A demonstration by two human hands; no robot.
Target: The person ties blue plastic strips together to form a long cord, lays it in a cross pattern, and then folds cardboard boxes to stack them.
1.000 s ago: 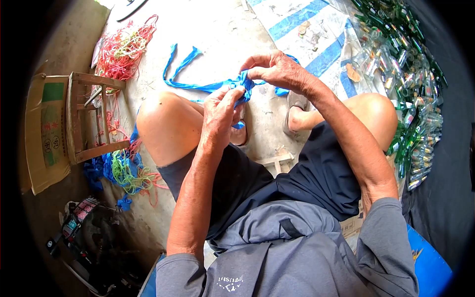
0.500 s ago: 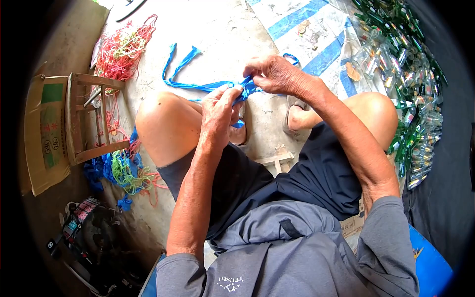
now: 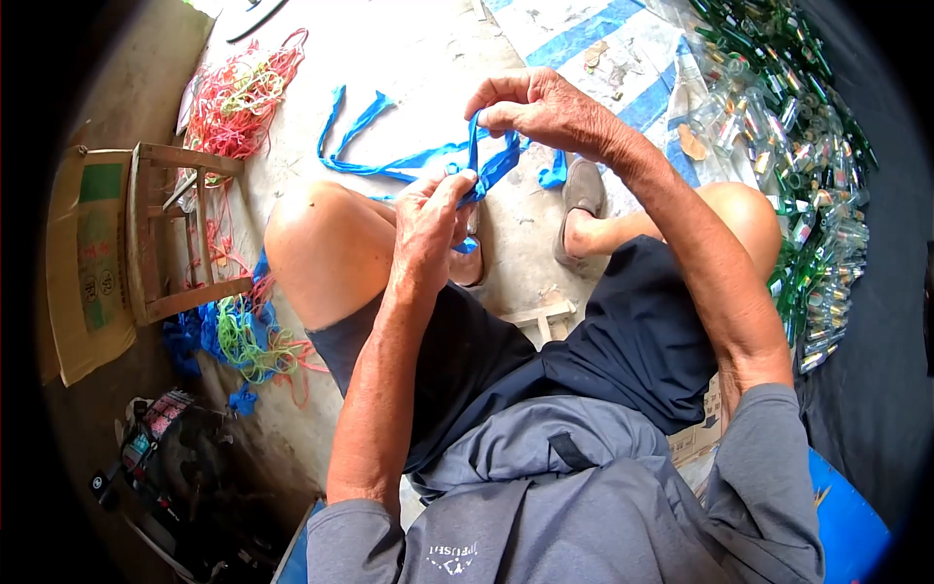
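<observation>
Between my hands is a blue plastic strip (image 3: 500, 167), bunched and looped in the air above the floor, in front of my knees. My left hand (image 3: 428, 216) pinches the bunched part between thumb and forefinger. Higher up and to the right, my right hand (image 3: 520, 105) has thumb and forefinger closed on a strand that runs taut down to the left hand. Long tails of the strip trail away to the left, with two ends at upper left. Another blue piece hangs near my right shoe (image 3: 582, 200). Whether a knot sits under my left fingers is hidden.
A tangle of red and green twine (image 3: 243, 102) lies at upper left, near a wooden stool (image 3: 146, 234) and a cardboard sheet (image 3: 95, 263). More blue strips (image 3: 199, 331) lie below. Many glass bottles (image 3: 798, 165) fill the right side beside a striped sheet (image 3: 593, 39).
My right hand has risen and moved slightly back from the left, drawing a strand of the strip upward. The left hand stays nearly in place, still pinching.
</observation>
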